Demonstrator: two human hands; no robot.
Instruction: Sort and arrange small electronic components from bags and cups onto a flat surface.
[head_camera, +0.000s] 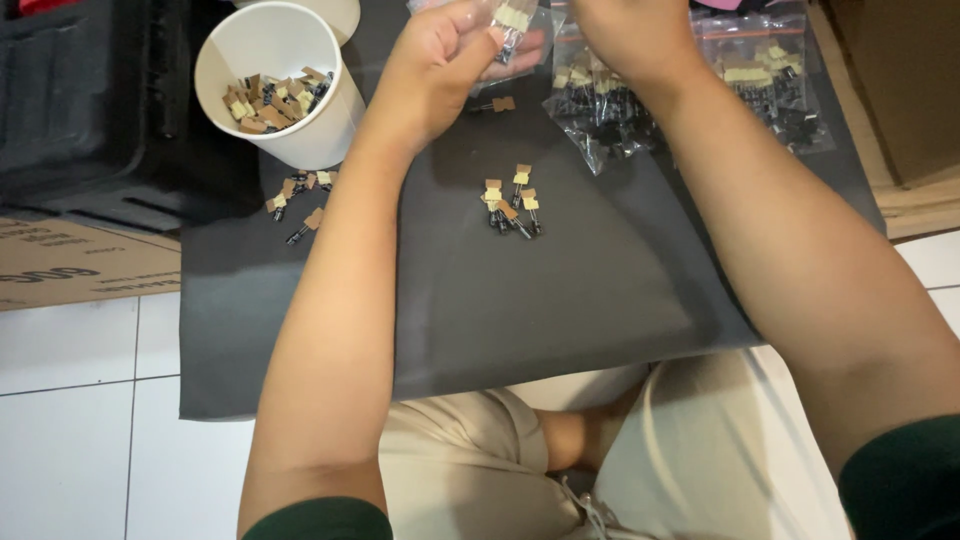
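The small clear bag (515, 25) of taped components sits at the top edge of the view, above the grey mat (560, 290). The left hand (440, 60) pinches this bag between thumb and curled fingers, the grip closed narrowly on the plastic. The right hand (630, 35) meets the same bag from the other side; its fingers are cut off by the frame edge, so its grip cannot be told.

Directly below the right wrist lies a larger clear bag (600, 115) filled with dark components on tan tape strips, and a second such bag (770, 85) (red-edged at the seal) lies just beside it to the right.

A small loose cluster of components (510, 205) rests on the mat, near its middle, well apart from the hands. A single component (495, 104) lies under the left hand.

A white paper cup (280, 85) stands at the mat's upper left corner, partly filled with the same parts. Several spilled parts (300, 200) lie at its base.
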